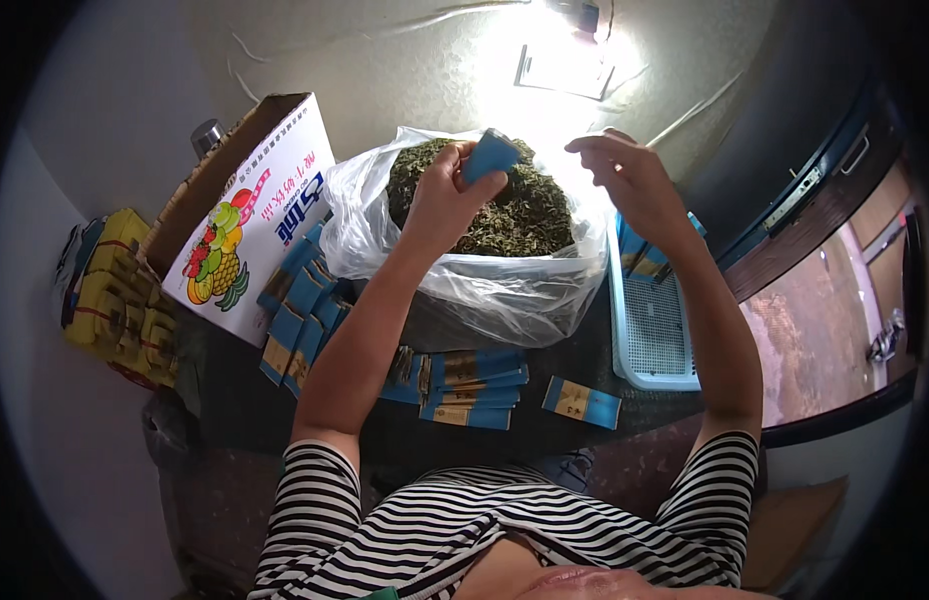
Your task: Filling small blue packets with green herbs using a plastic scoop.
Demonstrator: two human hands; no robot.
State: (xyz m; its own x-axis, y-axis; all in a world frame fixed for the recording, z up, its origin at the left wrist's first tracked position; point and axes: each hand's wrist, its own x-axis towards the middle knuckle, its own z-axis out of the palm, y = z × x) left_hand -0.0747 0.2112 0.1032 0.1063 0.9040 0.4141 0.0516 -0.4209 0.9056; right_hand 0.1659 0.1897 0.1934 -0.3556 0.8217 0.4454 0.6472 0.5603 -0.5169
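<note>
My left hand (pixel 451 201) holds a small blue paper packet (pixel 491 155) upright over a clear plastic bag (pixel 509 300) full of dried green-brown leaves (pixel 521 221). The packet's top edge faces away from me. To the right of it, above the bag's right rim, my right hand (pixel 622 161) is raised with its fingers partly bent; I see nothing in them, though glare lies behind the fingertips. Blue and tan packets (pixel 472 379) lie in overlapping rows in front of the bag, and more (pixel 303 300) lie to its left. One single packet (pixel 582 403) lies apart.
A light-blue plastic basket (pixel 622 352) with several packets (pixel 644 251) stands at the right. At the left are a printed cardboard box (pixel 247 225), a metal-topped container (pixel 207 136) and yellow bundles (pixel 119 300). A bright lamp (pixel 558 49) shines at the back.
</note>
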